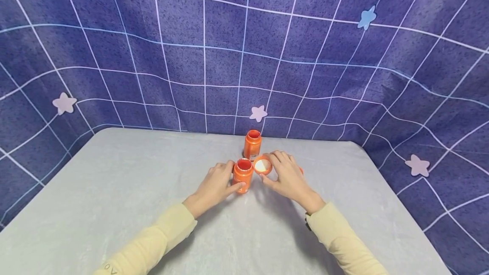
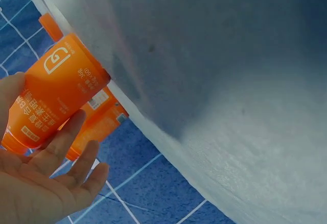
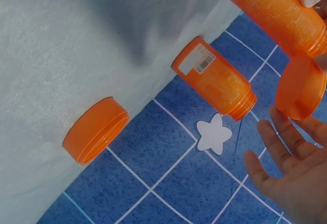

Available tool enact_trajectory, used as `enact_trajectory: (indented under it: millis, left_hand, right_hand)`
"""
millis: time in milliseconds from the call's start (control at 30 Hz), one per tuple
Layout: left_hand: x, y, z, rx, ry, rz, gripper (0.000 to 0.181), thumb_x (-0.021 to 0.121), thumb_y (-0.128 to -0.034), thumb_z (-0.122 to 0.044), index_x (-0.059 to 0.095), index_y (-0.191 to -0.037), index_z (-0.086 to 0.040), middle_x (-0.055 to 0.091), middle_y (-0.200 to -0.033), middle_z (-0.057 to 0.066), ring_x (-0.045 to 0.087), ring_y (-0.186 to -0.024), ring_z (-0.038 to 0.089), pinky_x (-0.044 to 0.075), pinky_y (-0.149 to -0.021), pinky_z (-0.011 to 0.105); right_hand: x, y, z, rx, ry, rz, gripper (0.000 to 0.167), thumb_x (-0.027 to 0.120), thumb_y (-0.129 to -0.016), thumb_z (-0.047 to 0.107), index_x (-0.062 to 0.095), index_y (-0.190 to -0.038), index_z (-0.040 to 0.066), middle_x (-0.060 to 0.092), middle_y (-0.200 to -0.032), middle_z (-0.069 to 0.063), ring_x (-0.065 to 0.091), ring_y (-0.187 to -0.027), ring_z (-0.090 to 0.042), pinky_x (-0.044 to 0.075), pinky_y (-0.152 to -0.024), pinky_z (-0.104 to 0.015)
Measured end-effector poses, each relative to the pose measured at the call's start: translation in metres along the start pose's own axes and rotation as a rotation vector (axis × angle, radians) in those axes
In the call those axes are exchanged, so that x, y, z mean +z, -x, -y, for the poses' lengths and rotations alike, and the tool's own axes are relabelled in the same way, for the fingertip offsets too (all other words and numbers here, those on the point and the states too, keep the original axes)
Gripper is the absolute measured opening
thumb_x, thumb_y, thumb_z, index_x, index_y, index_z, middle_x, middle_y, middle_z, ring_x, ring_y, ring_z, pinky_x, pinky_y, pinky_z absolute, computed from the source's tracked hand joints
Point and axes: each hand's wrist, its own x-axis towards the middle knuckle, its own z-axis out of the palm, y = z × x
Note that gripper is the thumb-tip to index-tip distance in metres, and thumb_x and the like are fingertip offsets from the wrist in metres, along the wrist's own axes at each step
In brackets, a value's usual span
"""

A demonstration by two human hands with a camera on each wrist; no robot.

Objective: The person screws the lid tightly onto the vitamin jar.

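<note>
Nearest, sleeves [image 1: 153,239]: both our forearms come in from the lower corners and slant inward over the desk [image 1: 126,190] until the hands nearly meet.
Left hand [image 1: 214,185]: we hold the near bottle from its left, thumb across the front, other fingers behind; in the wrist view the outer fingers extend loosely past it.
Right hand [image 1: 289,178]: back upward, palm turned toward the bottle; our thumb and fingertips pinch the held lid, while the other fingers spread free.
Near bottle [image 1: 243,177]: roughly upright, uncapped, mid-desk; we cannot tell whether its base touches down. A weak thumb grip could let it twist or tip.
Held lid [image 1: 262,166]: tilted, inside toward us, just right of the near bottle's mouth; contact with the rim is unclear. A slipping pinch could drop it; a tilted meeting with the neck could cross the threads.
Loose lid [image 3: 95,131]: lies on the desk beyond our right hand, mostly hidden from the head view, so a sideways wrist might knock it.
Far bottle [image 1: 252,145]: upright, uncapped, close behind; a forward nudge could topple it.
Curtain [image 1: 183,65]: blue, gridded, behind everything.
</note>
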Motion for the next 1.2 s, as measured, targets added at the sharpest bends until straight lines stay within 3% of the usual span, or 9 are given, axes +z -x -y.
enact_trajectory:
  millis: [567,933,1200]
  left_hand:
    - [0.0013,0.0029,-0.0037,0.044,-0.006,0.015,0.050,0.070,-0.0772,-0.041,0.050,-0.107,-0.006,0.062,-0.090,0.007,0.056,-0.088,0.025,0.043,-0.081,0.043]
    - [0.0009,0.0030,-0.0044,0.029,-0.002,0.035,0.052,0.070,-0.0761,-0.041,0.052,-0.110,-0.006,0.064,-0.095,0.006,0.057,-0.092,0.027,0.042,-0.084,0.043]
    - [0.0008,0.0021,-0.0015,0.031,0.031,0.063,0.050,0.072,-0.0753,-0.038,0.054,-0.111,-0.007,0.066,-0.097,0.005,0.058,-0.090,0.025,0.044,-0.083,0.043]
  right_hand:
    - [-0.0046,0.0009,0.0016,0.003,0.009,-0.013,0.052,0.070,-0.069,0.032,0.057,-0.114,0.009,0.057,-0.103,-0.004,0.052,-0.101,-0.022,0.039,-0.089,-0.041]
    - [-0.0037,0.0017,0.0018,-0.001,0.010,-0.036,0.060,0.072,-0.068,0.031,0.053,-0.119,0.006,0.057,-0.107,-0.005,0.049,-0.101,-0.022,0.039,-0.085,-0.038]
    - [-0.0029,0.0013,0.0010,-0.013,-0.019,-0.062,0.055,0.073,-0.067,0.029,0.056,-0.113,0.006,0.055,-0.105,-0.004,0.048,-0.098,-0.021,0.039,-0.087,-0.038]
